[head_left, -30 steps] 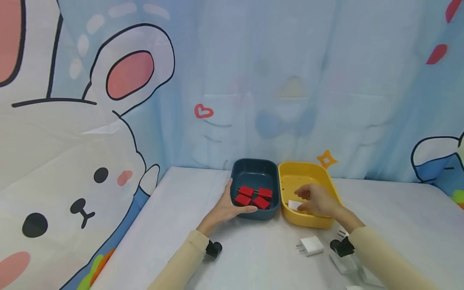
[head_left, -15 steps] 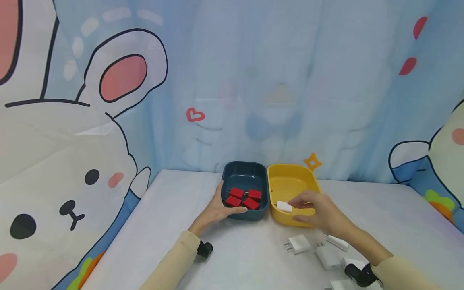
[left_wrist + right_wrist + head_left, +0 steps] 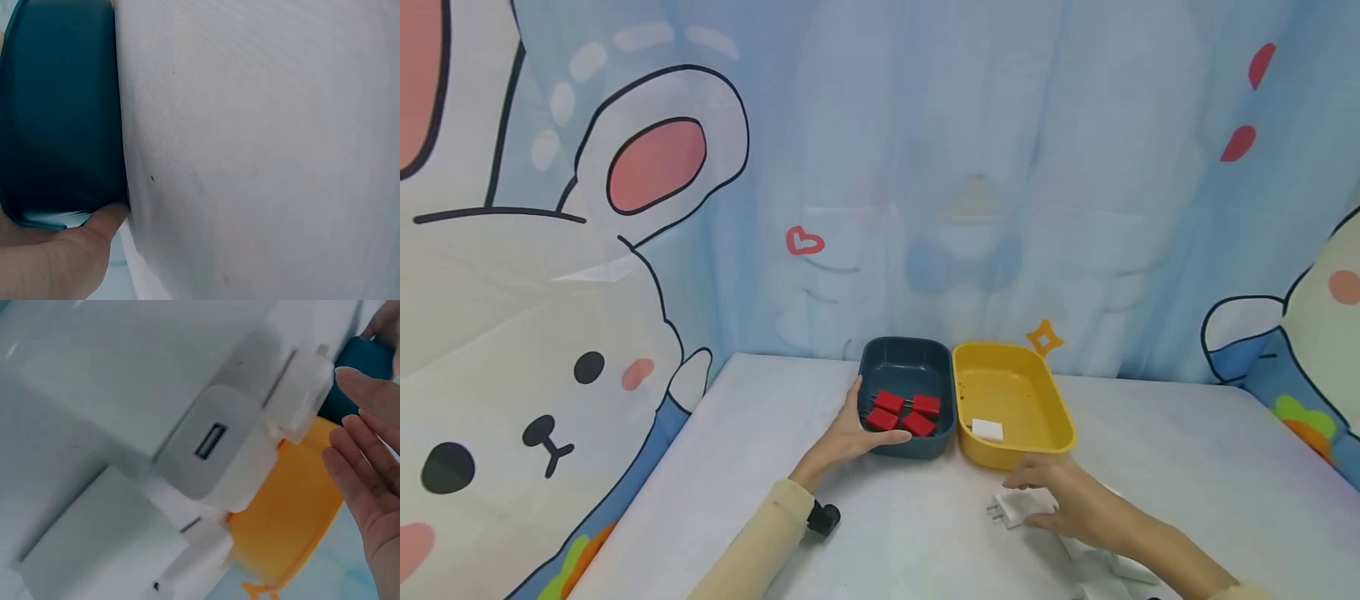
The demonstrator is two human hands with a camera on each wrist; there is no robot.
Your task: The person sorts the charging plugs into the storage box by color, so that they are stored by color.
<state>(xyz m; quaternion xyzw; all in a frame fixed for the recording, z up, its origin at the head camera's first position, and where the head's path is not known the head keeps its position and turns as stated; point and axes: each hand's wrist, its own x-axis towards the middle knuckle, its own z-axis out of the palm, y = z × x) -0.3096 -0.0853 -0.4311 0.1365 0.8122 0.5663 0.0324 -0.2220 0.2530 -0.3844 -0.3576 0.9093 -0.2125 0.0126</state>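
Cartoon-print backdrop (image 3: 827, 100) behind, white-covered table (image 3: 925, 533) in front. Yellow bin (image 3: 1022, 408) at 4 o'clock from head-view centre; blue bin (image 3: 917, 448) just beside it, at 6. Left hand (image 3: 844, 435) grips the blue bin's near-left corner, thumb along the near wall, fingers on its 9 o'clock side. Bin looks like stiff, smooth, light plastic; corner seems a sensible hold. Right hand (image 3: 1078, 502) at 5 o'clock, thumb and fingers apart, nothing held, around a white charger (image 3: 1021, 506) near the yellow bin's near wall; touching or not, can't tell. Charger's prongs face 9 o'clock. Probably light, rigid, a bit slippery, not fragile; best pinched by the body's sides, clear of the prongs. Other chargers (image 3: 1101, 590) around 5 o'clock, partly hidden, count unclear. One white block (image 3: 987, 430) at the yellow bin's 7 o'clock. Four red plugs (image 3: 918, 424) at the blue bin's 6 o'clock end, thin metal pins showing.
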